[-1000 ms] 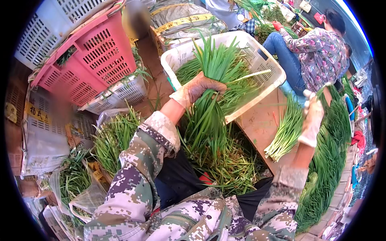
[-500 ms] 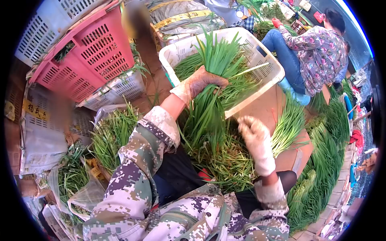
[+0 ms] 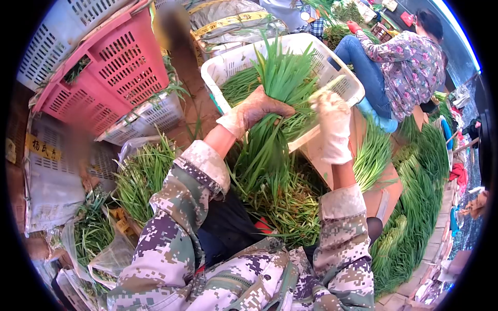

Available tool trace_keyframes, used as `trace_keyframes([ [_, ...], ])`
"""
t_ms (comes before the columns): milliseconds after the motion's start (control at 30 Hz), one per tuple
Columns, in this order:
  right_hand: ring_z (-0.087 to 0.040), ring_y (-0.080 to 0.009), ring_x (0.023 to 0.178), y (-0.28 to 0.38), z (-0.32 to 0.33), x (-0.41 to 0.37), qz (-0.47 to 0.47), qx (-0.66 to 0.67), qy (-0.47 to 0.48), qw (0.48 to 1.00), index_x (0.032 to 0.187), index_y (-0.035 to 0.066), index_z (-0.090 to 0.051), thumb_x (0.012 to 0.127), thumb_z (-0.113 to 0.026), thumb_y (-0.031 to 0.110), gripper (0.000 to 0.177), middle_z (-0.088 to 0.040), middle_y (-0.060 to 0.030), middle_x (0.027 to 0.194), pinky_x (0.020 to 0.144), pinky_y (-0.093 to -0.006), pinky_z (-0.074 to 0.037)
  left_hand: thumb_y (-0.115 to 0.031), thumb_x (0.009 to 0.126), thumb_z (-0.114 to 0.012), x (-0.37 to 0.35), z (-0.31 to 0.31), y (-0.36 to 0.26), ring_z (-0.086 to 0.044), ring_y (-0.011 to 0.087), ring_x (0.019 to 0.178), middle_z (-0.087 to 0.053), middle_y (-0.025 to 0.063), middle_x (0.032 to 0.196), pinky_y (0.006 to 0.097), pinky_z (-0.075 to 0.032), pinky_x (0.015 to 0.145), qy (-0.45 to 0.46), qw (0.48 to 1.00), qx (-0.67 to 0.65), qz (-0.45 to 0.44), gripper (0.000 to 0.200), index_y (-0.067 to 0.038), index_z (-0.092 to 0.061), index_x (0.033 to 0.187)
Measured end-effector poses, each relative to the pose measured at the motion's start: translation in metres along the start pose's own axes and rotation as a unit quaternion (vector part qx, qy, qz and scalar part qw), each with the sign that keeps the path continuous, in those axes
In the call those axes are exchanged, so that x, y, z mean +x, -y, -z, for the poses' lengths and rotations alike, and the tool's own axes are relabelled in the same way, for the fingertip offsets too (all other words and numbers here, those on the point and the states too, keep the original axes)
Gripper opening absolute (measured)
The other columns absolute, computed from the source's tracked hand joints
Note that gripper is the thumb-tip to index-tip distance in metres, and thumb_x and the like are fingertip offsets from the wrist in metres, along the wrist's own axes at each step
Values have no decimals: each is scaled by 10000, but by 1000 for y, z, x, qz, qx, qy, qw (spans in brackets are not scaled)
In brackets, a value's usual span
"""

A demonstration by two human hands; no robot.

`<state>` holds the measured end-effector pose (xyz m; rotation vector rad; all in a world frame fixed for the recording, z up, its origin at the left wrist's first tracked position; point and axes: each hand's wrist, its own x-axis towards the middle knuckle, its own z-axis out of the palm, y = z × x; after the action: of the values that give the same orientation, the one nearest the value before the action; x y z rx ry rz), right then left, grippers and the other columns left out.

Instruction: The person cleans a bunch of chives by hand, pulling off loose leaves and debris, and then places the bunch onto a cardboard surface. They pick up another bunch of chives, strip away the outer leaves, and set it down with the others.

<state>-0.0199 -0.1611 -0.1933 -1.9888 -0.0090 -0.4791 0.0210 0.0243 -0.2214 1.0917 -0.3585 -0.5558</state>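
My gloved left hand (image 3: 262, 108) is closed around a bunch of green chives (image 3: 282, 75), whose leaves fan upward over the white crate (image 3: 214, 78) and hang below the fist. Beside it, at the crate's near right side, my gloved right hand (image 3: 333, 127) is raised with its fingers curled together. A pale, blurred streak shows at those fingertips; I cannot tell what they hold. Under both hands a heap of loose, yellowish trimmings (image 3: 290, 212) lies in front of my lap. More chives fill part of the crate.
A pink crate (image 3: 122, 65) sits among stacked white crates on the left. Bags of greens (image 3: 145, 173) stand below them. Bundled chives (image 3: 372, 160) rest on a brown board, with long rows of chives (image 3: 415, 207) farther right. A person (image 3: 410, 67) sits beyond the crate.
My right hand has moved up and forward from beside the trimmings to the crate's near right side. My left hand keeps its hold on the chives.
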Motion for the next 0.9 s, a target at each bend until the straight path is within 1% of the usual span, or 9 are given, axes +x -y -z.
trace_keyframes([
  [167,-508,-45,542,-23,61,30,-52,197,-124,971,980,4,-639,931,-518,138,187,-639,-50,725,462,-185,-386,11,692,-711,-4,3,-3,-565,81,566,-618,34,762,199,-444,448,1,1000,2,-6,353,-17,-593,1023],
  [200,-505,-53,540,-14,65,24,-57,77,-187,978,985,9,-635,931,-525,143,182,-642,-50,737,487,-183,-398,11,695,-708,-3,3,-1,-564,82,564,-618,36,760,200,-442,448,-2,1000,0,-3,345,-16,-593,1019],
  [300,-559,-65,661,-3,72,20,-17,166,-194,967,987,43,-650,915,-565,160,163,-650,-13,785,581,-190,-436,3,718,-689,-3,-1,-3,-562,98,544,-610,55,717,207,-433,448,6,1000,3,-5,235,6,-592,933],
  [367,-610,-112,802,12,61,13,225,-132,-231,937,994,26,-639,903,-585,107,133,-662,-48,875,687,-211,-483,-30,758,-664,-2,-1,-4,-556,108,522,-603,66,671,217,-430,456,16,1000,16,-10,123,18,-595,847],
  [400,-621,-162,939,13,52,11,254,-58,-182,948,969,31,-640,854,-610,28,118,-661,-80,974,796,-283,-494,-30,758,-664,-2,1,-2,-556,108,522,-603,66,671,217,-430,456,21,1000,18,-8,123,18,-595,847],
  [533,-629,-249,838,28,51,8,427,-404,-18,809,953,135,-671,817,-621,144,146,-662,-68,877,863,-372,-448,-84,754,-660,-7,-4,-2,-561,101,582,-627,52,692,219,-412,498,-22,998,49,19,113,7,-649,819],
  [667,-618,-279,776,13,67,-2,245,-314,218,891,891,74,-678,817,-603,181,150,-633,-110,773,733,-403,-478,-77,735,-652,-3,-3,3,-555,146,568,-574,76,666,255,-435,533,-12,999,47,9,344,71,-558,1031],
  [833,-631,-260,812,19,81,-15,69,-111,179,975,943,30,-666,822,-667,166,182,-657,-125,859,726,-335,-503,-103,755,-659,1,-5,5,-556,180,560,-584,95,702,285,-456,550,31,999,9,12,356,72,-548,1044],
  [900,-632,-198,818,10,85,-7,100,-23,125,987,938,33,-675,814,-674,143,166,-667,-93,892,738,-313,-505,-132,769,-666,0,-8,3,-558,184,558,-587,90,693,296,-460,548,19,1000,0,-19,317,56,-562,1002],
])
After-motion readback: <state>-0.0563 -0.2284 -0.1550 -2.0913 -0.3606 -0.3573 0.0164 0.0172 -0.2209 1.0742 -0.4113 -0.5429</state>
